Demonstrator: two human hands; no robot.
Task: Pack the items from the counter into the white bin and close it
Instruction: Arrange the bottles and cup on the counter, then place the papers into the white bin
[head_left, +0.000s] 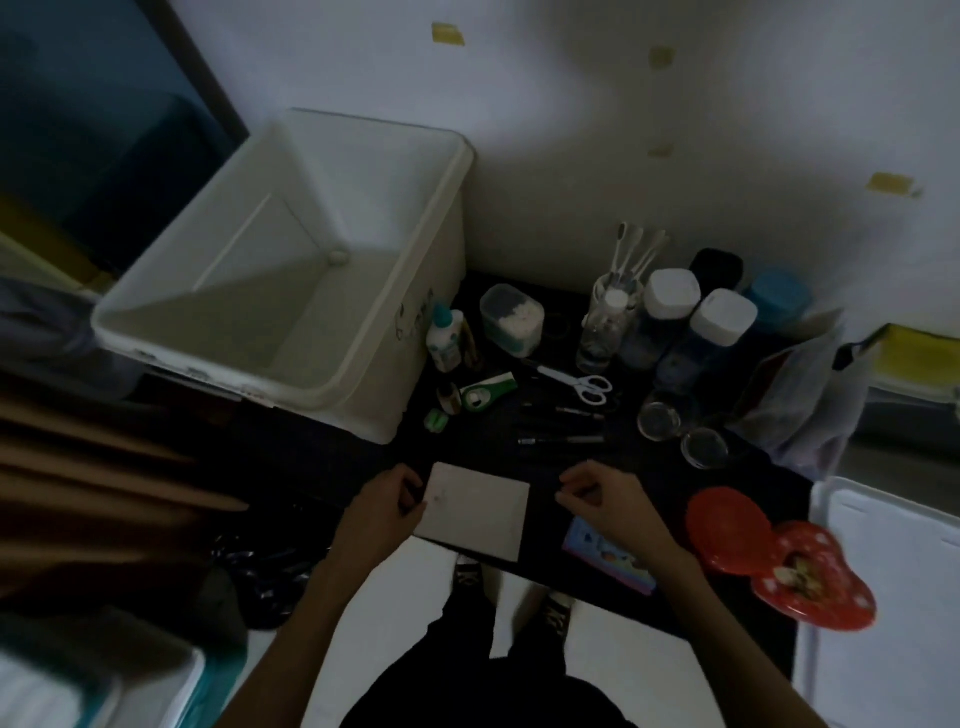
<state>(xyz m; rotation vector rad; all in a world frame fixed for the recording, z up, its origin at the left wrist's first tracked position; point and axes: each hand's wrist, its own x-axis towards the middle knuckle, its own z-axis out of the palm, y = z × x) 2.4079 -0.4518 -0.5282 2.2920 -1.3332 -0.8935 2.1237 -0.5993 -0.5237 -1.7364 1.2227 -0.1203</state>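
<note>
The open white bin (415, 291) stands empty at the back left of the dark counter. A flat white square card (475, 512) lies at the counter's front edge. My left hand (382, 506) grips the card's left edge. My right hand (597, 493) hovers just right of the card, fingers loosely curled, holding nothing. Behind the card lie white-handled scissors (576, 382), several pens (561, 439), a green tape dispenser (485, 392), a glue bottle (445, 338) and a clear box of cotton (511, 319).
Two white-capped jars (722, 322), a cup of toothbrushes (613, 296), two clear round lids (660, 421), a plastic bag (810, 384), a red heart-shaped tin (810, 571) with its lid (727, 525) off, and a small blue booklet (608, 556) crowd the right. A white lid (893, 597) lies at far right.
</note>
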